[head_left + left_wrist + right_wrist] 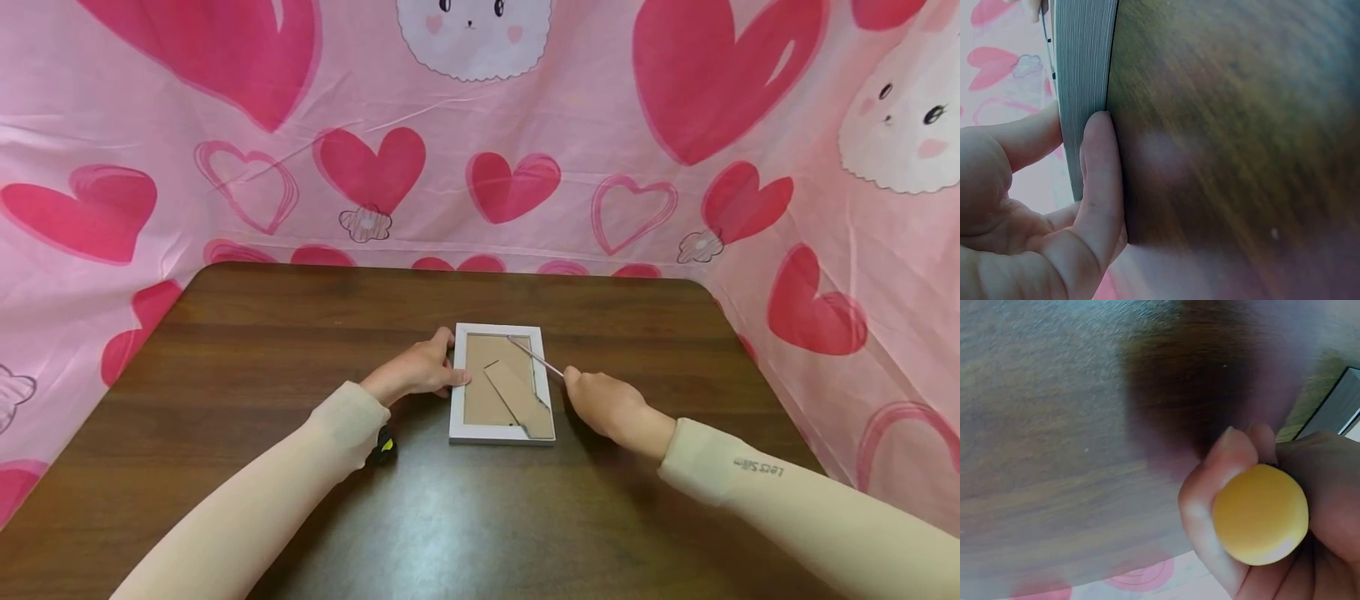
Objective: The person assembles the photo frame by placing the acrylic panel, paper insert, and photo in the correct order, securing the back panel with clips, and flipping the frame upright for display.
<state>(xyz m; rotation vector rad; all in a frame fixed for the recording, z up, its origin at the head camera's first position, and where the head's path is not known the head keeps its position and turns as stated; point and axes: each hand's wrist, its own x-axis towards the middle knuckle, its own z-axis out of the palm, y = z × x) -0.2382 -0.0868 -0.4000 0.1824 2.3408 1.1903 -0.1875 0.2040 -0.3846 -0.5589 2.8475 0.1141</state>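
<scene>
A white picture frame [497, 432] lies back side up on the table, showing its brown backing board [480, 400] and a slanted easel leg [517, 392]. My left hand [422, 367] grips the frame's left edge, thumb over the rim; in the left wrist view, fingers of this hand [1054, 244] lie along the ridged side [1082, 75]. In my right hand [607, 404] is a screwdriver with a thin metal shaft [543, 362]. Its tip meets the backing near the upper inner rim. The right wrist view shows the rounded yellow handle end [1261, 515] inside curled fingers.
The brown wooden table [300, 333] has rounded far corners. A pink cloth [450, 108] with hearts hangs behind and at both sides. A small black and yellow item [384, 447] shows beside the left wrist, partly hidden by the sleeve.
</scene>
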